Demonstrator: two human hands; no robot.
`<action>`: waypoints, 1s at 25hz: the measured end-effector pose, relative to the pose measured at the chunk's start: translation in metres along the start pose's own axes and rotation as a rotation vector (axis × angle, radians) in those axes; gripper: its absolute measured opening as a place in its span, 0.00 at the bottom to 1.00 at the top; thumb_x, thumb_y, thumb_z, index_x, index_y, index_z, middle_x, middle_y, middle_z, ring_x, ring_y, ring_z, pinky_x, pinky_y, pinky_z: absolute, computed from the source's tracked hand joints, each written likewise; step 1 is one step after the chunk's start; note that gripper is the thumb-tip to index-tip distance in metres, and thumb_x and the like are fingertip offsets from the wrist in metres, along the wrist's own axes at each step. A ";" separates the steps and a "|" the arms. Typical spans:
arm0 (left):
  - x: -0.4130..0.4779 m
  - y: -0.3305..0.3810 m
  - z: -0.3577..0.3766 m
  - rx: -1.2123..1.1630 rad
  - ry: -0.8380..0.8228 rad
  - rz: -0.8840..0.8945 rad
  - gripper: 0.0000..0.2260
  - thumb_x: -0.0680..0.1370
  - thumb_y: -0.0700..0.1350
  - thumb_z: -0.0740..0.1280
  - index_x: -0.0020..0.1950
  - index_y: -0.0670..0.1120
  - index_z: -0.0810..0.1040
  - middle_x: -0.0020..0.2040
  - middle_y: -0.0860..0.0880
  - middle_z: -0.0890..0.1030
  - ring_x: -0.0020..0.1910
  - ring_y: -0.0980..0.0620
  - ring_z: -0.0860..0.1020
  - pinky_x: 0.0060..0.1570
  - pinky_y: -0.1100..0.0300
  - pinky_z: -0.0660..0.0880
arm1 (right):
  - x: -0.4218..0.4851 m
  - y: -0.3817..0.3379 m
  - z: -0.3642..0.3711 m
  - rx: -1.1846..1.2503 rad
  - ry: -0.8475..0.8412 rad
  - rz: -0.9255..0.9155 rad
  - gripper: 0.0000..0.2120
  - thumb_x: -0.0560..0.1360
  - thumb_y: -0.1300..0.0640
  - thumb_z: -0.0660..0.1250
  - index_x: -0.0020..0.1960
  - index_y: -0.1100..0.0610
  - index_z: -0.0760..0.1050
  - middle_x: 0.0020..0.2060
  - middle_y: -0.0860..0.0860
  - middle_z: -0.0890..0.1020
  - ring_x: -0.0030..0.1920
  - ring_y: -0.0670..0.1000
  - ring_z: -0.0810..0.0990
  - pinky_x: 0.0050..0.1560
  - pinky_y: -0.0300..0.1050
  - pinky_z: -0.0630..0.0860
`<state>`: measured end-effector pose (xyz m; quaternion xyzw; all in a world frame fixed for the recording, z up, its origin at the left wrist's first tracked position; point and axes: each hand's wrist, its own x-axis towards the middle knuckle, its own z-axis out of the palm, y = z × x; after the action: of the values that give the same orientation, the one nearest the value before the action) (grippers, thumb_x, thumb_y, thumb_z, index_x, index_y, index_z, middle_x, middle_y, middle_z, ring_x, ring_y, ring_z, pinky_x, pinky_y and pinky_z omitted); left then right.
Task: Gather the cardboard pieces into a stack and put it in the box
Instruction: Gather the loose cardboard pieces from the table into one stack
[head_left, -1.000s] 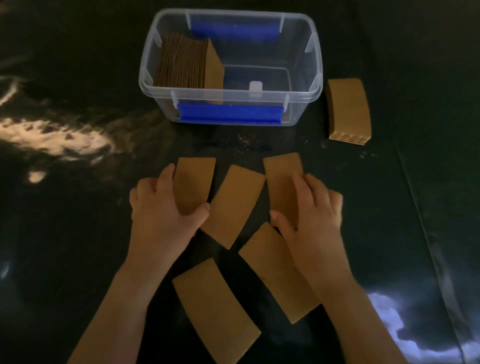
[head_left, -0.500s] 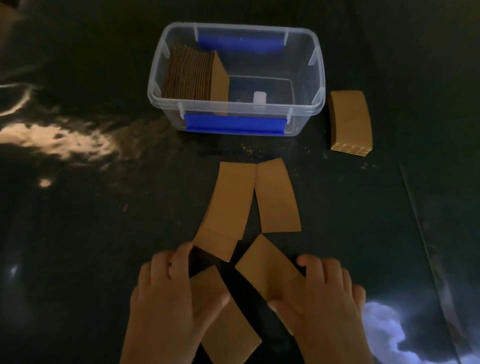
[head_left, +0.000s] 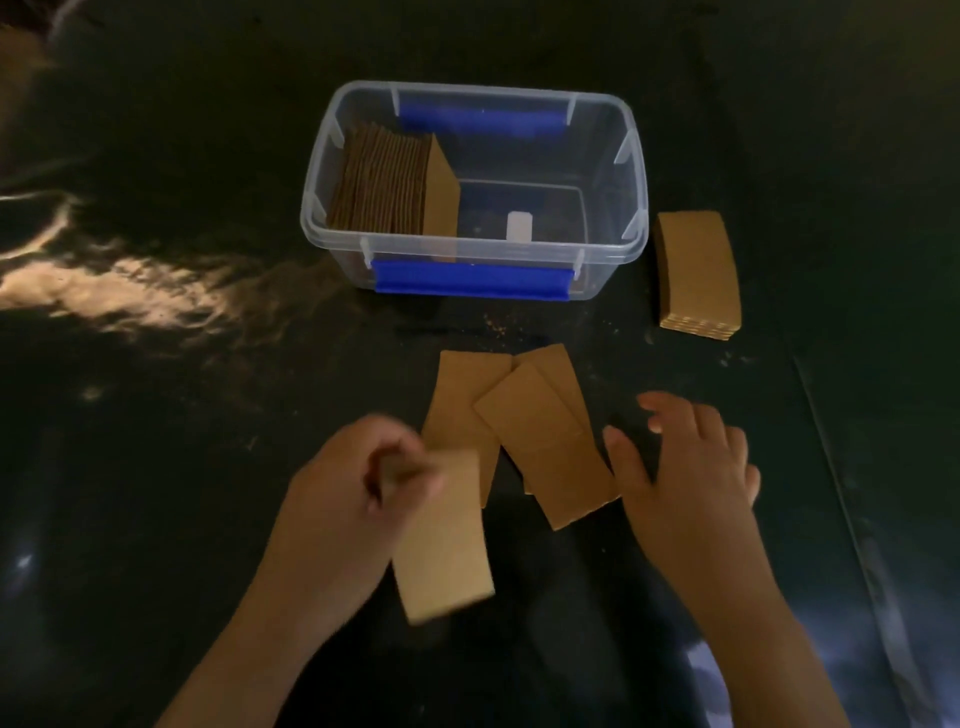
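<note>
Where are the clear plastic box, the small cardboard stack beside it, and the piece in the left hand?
clear plastic box (head_left: 597, 254): head view, front rim.
small cardboard stack (head_left: 696, 265): head view, top face.
held cardboard piece (head_left: 447, 551): head view, flat face.

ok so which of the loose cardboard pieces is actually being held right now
The nearest cardboard piece, pinched at its top edge in the left hand. The others lie overlapped on the table, ungripped.

Tan brown cardboard pieces (head_left: 524, 431) lying on a glossy black table (head_left: 208, 467), clear plastic box (head_left: 631, 171) showing bright blue handles (head_left: 470, 280), ridged darker brown edges striping the stack in the box (head_left: 384, 182), warm and bluish glare streaking the black surface.
</note>
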<state>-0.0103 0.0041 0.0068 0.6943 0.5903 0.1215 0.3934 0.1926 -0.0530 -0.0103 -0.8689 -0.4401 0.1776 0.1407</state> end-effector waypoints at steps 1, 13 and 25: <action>0.023 0.010 0.004 0.013 0.029 0.044 0.06 0.69 0.52 0.66 0.41 0.58 0.70 0.43 0.58 0.74 0.43 0.63 0.73 0.37 0.67 0.65 | -0.001 0.002 -0.001 0.026 -0.019 0.021 0.22 0.73 0.44 0.59 0.64 0.52 0.66 0.59 0.54 0.73 0.61 0.56 0.67 0.60 0.56 0.63; 0.052 0.018 0.040 -0.008 0.054 -0.307 0.30 0.69 0.50 0.70 0.67 0.49 0.61 0.58 0.47 0.71 0.50 0.52 0.71 0.43 0.60 0.65 | 0.006 -0.047 0.023 0.243 -0.221 0.115 0.22 0.69 0.49 0.69 0.57 0.56 0.64 0.53 0.53 0.70 0.56 0.54 0.72 0.57 0.54 0.73; 0.096 0.178 0.106 -0.613 -0.278 -0.198 0.12 0.74 0.48 0.62 0.56 0.53 0.67 0.46 0.54 0.73 0.38 0.58 0.69 0.31 0.61 0.60 | 0.086 0.050 -0.122 0.873 -0.027 0.196 0.13 0.75 0.50 0.61 0.58 0.52 0.70 0.51 0.51 0.79 0.48 0.51 0.78 0.45 0.50 0.76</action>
<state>0.2122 0.0501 0.0310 0.4932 0.5314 0.1587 0.6702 0.3284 -0.0220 0.0629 -0.7635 -0.2413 0.3703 0.4709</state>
